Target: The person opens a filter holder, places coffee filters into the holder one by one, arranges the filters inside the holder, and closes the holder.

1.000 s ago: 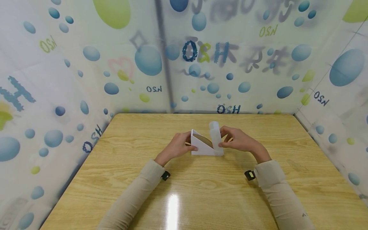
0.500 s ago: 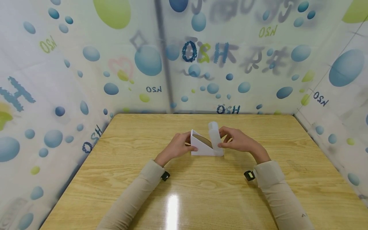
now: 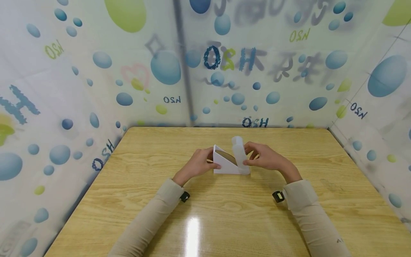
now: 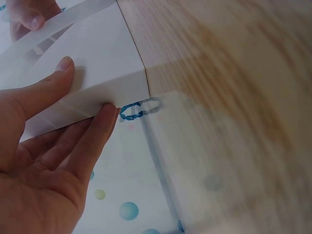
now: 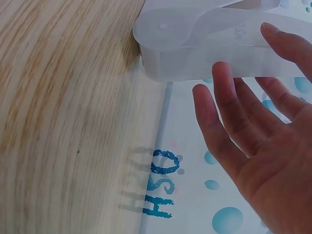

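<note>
A white box [image 3: 224, 166] with slanted sides stands on the table, and a curved tan surface [image 3: 227, 156] shows in its sloping top. My left hand [image 3: 199, 163] grips its tall left end, thumb on the near side and fingers behind; the left wrist view shows the thumb [image 4: 63, 68] pressed on the ribbed white face. At the box's right end a translucent plastic lid [image 3: 239, 153] stands swung up, leaning slightly left. My right hand [image 3: 264, 156] pinches this lid between thumb and fingers, and in the right wrist view its rounded pivot end [image 5: 163, 31] is beyond the fingertips.
The wooden table [image 3: 154, 150] reaches back to a bubble-patterned curtain [image 3: 199, 89], which also hangs along both sides. Small black devices sit under both wrists, such as the one by the right cuff [image 3: 278, 196].
The translucent lid has tipped slightly to the left, and my right hand has shifted a little left with it. The white box and my left hand have stayed put.
</note>
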`<state>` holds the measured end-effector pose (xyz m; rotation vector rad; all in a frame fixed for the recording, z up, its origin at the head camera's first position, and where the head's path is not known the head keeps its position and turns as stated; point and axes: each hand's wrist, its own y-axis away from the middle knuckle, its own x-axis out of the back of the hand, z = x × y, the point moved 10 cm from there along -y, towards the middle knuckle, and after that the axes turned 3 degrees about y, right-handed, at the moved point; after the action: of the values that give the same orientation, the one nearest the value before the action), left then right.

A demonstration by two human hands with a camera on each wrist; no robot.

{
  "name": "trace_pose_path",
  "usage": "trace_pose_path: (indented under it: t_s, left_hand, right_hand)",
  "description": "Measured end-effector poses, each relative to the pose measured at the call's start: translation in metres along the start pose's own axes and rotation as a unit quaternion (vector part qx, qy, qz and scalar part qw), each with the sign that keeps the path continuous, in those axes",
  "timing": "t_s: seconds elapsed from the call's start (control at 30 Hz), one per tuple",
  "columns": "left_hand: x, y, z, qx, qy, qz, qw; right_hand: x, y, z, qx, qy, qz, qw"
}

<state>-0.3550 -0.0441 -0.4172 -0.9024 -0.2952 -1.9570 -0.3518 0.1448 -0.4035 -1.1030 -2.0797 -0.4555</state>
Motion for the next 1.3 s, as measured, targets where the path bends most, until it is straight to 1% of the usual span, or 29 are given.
trace_pose_path:
  t_s: [0.2, 0.4, 0.7, 1.07, 1.3]
  left_hand:
    - [0.0002, 0.0005, 0.0012, 0.001, 0.002, -0.001, 1.0000]
    - [-0.0001, 0.0004, 0.0001, 0.006, 0.001, -0.001, 1.0000]
    - [0.0001, 0.0006, 0.0025, -0.003, 0.001, -0.003, 1.0000]
    - [-0.0006, 0.0000, -0.0006, 0.003, 0.003, -0.005, 1.0000]
    - [-0.0014, 0.0000, -0.0004, 0.006, 0.003, -0.005, 1.0000]
  right_hand:
    - [-0.0001, -0.0007, -0.0031, 0.008, 0.003, 0.001, 1.000]
    - [-0.0006, -0.0012, -0.0036, 0.004, 0.003, 0.000, 1.000]
    - [-0.0012, -0.0015, -0.0038, 0.004, 0.004, 0.001, 1.000]
    - [-0.0036, -0.0029, -0.0034, -0.002, 0.006, -0.001, 1.000]
    - [-0.0035, -0.0028, -0.0040, 0.006, 0.005, -0.003, 1.000]
